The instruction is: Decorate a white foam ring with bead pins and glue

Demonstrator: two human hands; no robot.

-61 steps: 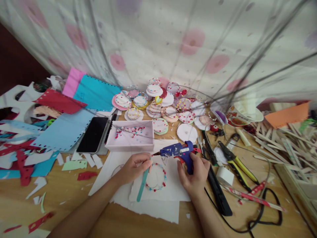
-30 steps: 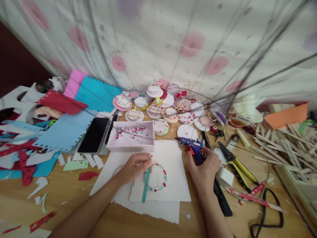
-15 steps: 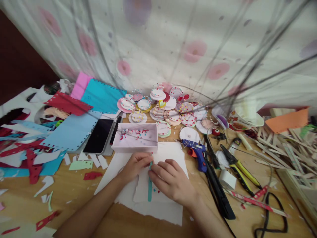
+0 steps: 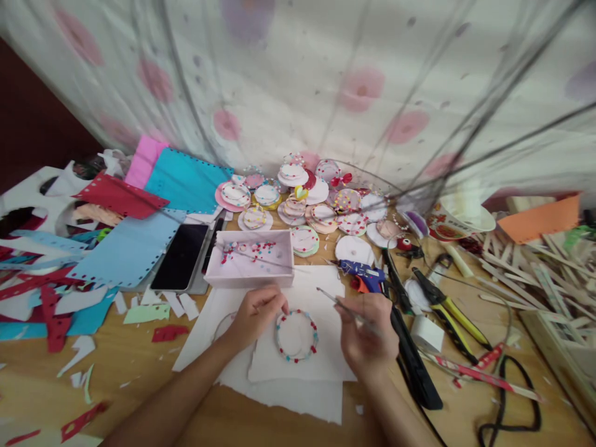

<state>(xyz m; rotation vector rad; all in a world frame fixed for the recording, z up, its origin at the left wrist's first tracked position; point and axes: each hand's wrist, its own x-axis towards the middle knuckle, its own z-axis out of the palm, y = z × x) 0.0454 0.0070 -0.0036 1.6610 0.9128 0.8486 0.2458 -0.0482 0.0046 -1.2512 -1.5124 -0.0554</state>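
A ring of red, blue and white beads [image 4: 297,361] lies on a torn white paper sheet [image 4: 333,354]. At the ring's upper left edge, the fingertips of my left hand [image 4: 261,313] are pinched together; what is between them is too small to make out. To the right of the ring, my right hand [image 4: 367,332] is closed around a thin stick [image 4: 344,305], which looks edge-on and points up and left with a dark reddish tip. Just behind my hands stands a shallow pale pink box [image 4: 254,280] with loose small beads inside.
Beaded paper discs [image 4: 321,217] crowd the back. On the right lie a blue glue gun [image 4: 361,270], yellow-handled pliers [image 4: 449,310], a white adapter [image 4: 427,335] and wooden sticks [image 4: 526,267]. A phone [image 4: 180,257] and coloured foam scraps [image 4: 125,248] cover the left.
My right hand has moved right, away from my left hand, and turned. The upright teal stick between my hands has left that spot, uncovering the bead ring. My left hand stays close by.
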